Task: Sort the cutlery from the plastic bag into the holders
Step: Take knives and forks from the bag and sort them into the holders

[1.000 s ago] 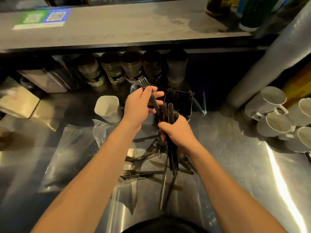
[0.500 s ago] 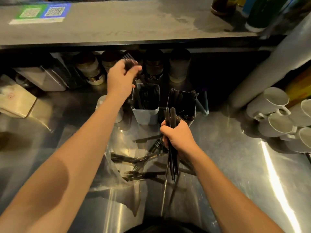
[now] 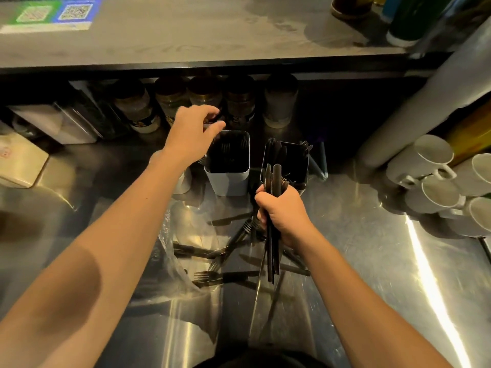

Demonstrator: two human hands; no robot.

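My right hand (image 3: pixel 283 216) grips a bundle of dark knives (image 3: pixel 273 235), held upright over the steel counter. My left hand (image 3: pixel 195 131) hovers with loosely spread fingers at the far left rim of the middle white holder (image 3: pixel 228 179), which contains forks; nothing is in that hand. To the right stands a second holder (image 3: pixel 300 160) with dark cutlery in it. A third white holder (image 3: pixel 184 181) is mostly hidden behind my left forearm. Loose forks and knives (image 3: pixel 225 277) lie on the clear plastic bag (image 3: pixel 175 261) below my hands.
Several jars (image 3: pixel 239 102) line the back under a shelf (image 3: pixel 186 35). White mugs (image 3: pixel 430 181) lie stacked at the right beside a large foil-covered roll (image 3: pixel 438 96). A pale box (image 3: pixel 18 160) sits at the left edge.
My left hand carried a fork from the bundle to the middle holder and let it go; the hand is now empty above the rim. My right hand stayed put with the knives.
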